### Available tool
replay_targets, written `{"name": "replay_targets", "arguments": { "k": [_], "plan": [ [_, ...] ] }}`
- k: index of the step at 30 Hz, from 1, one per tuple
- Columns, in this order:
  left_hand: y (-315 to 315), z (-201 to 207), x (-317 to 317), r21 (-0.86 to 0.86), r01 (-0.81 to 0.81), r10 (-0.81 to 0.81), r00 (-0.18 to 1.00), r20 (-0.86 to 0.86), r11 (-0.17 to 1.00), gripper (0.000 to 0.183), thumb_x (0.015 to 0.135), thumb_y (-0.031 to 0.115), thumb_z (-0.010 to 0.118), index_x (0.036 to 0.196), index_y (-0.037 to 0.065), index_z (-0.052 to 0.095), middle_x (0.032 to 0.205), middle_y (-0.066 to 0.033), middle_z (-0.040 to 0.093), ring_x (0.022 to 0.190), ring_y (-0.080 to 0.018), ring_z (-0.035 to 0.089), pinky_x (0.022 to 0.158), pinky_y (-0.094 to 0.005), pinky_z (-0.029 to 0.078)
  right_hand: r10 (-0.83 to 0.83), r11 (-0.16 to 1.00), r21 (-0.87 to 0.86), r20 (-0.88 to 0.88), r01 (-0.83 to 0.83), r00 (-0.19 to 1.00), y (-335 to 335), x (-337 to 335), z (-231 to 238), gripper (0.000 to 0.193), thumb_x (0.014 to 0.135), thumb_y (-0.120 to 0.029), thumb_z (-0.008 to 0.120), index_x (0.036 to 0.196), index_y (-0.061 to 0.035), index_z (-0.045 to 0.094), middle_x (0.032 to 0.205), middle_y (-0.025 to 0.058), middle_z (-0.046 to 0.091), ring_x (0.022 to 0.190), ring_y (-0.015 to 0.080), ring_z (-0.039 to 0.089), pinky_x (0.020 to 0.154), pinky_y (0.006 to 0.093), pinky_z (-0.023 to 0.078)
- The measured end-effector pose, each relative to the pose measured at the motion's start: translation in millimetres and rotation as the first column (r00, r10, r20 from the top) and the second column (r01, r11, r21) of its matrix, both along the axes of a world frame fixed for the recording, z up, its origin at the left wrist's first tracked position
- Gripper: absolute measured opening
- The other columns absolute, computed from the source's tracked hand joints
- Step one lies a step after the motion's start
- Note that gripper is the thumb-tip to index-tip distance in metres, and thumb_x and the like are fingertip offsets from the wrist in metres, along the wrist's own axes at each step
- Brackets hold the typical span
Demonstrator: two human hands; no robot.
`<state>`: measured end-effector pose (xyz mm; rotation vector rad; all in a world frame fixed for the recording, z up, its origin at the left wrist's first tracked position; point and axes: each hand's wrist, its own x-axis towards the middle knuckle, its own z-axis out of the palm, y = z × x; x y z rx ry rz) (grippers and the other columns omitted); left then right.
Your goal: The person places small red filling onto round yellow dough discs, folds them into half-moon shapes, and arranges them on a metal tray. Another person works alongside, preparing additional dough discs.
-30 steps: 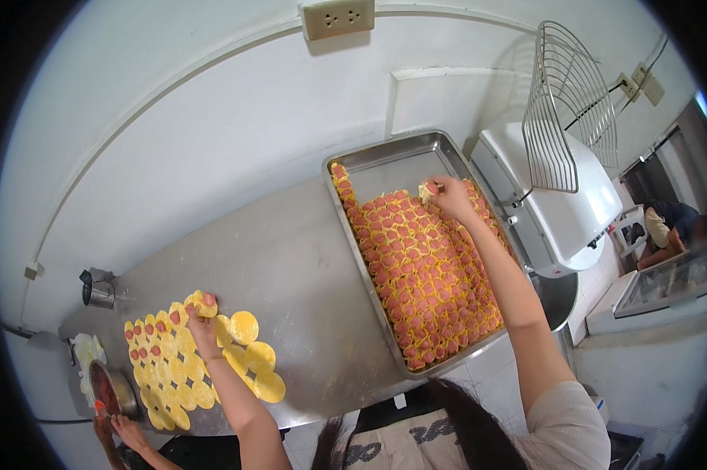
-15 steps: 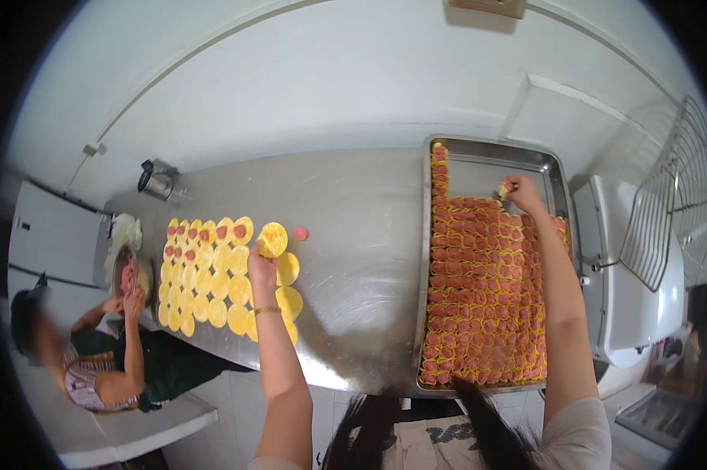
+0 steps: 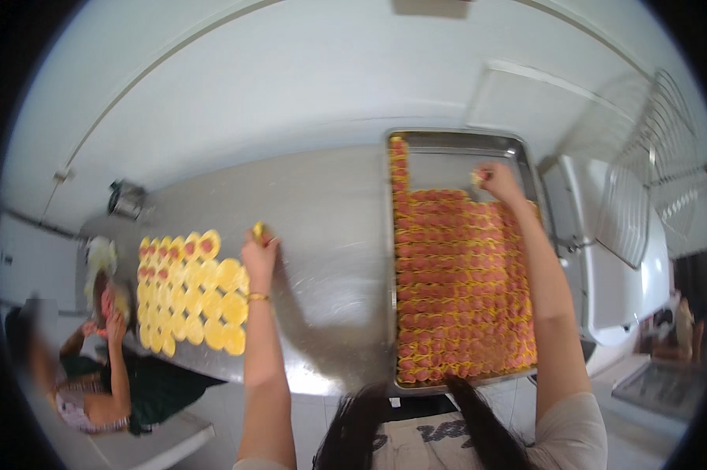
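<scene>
My left hand is closed around a folded yellow dumpling wrapper, with a bit of pink filling showing at the fingers. It hovers at the right edge of a spread of round yellow wrappers on the steel table. Several of those wrappers carry pink balls of filling. Over the far part of a metal tray, my right hand pinches a small yellow-and-pink dumpling. Packed rows of similar dumplings fill the near part of the tray, and one column runs up its left side.
At the left, a person works over a bowl of pink filling. A metal cup stands near the wall on the steel table. Right of the tray are a white appliance and a wire rack.
The view has shifted. My left hand's wrapper, flat before, is now folded, and the pink ball beside it no longer lies loose on the table. My right hand still holds its dumpling over the tray.
</scene>
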<state>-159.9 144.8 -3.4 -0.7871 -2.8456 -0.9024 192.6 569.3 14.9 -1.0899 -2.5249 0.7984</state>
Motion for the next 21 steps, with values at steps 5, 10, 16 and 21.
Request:
{"name": "replay_targets", "arguments": {
  "k": [5,10,16,21],
  "plan": [
    [0.3,-11.0,-18.5,-0.017,-0.007,0.006,0.998,-0.068,1.000,0.031,0.072,0.015,0.075,0.092,-0.002,0.058,0.075,-0.0153,0.065,0.071,-0.0318,0.065,0.065,-0.0396,0.051,0.042,0.996,0.085,-0.018,-0.041,0.999,-5.1,-12.5,-10.6,0.023,0.066,-0.006,0.062,0.088,-0.0067,0.069,0.080,0.0171,0.066,0.076,0.0353,0.063,0.070,0.0411,0.049],
    [-16.5,-19.3,-22.1,0.286,-0.150,0.030,0.923,0.384,0.947,0.025,0.079,0.011,0.067,0.100,-0.001,0.060,0.082,-0.0056,0.065,0.074,-0.0191,0.064,0.069,-0.0311,0.051,0.131,0.985,0.085,0.195,-0.150,0.972,-11.8,-17.6,-15.0,0.024,0.065,-0.002,0.062,0.087,-0.0071,0.070,0.082,0.0161,0.066,0.080,0.0337,0.063,0.070,0.0409,0.049],
    [-34.3,-5.9,-1.3,0.670,-0.472,-0.382,0.569,0.728,0.573,0.022,0.090,0.010,0.060,0.109,0.000,0.058,0.103,-0.0024,0.062,0.094,-0.0119,0.061,0.082,-0.0249,0.051,0.187,0.978,0.075,0.115,-0.197,0.976,-19.2,-6.8,-13.3,0.023,0.065,0.002,0.060,0.084,-0.0059,0.069,0.081,0.0167,0.066,0.081,0.0332,0.063,0.071,0.0400,0.050],
    [-42.0,11.8,42.3,0.663,-0.570,-0.487,0.453,0.747,0.485,0.022,0.092,0.010,0.057,0.113,0.000,0.056,0.102,-0.0048,0.062,0.096,-0.0120,0.060,0.090,-0.0257,0.051,0.309,0.943,0.059,0.212,-0.327,0.927,-16.1,-5.1,-7.9,0.018,0.067,0.000,0.058,0.081,-0.0046,0.068,0.080,0.0172,0.063,0.077,0.0357,0.061,0.070,0.0403,0.049]
  ]
}}
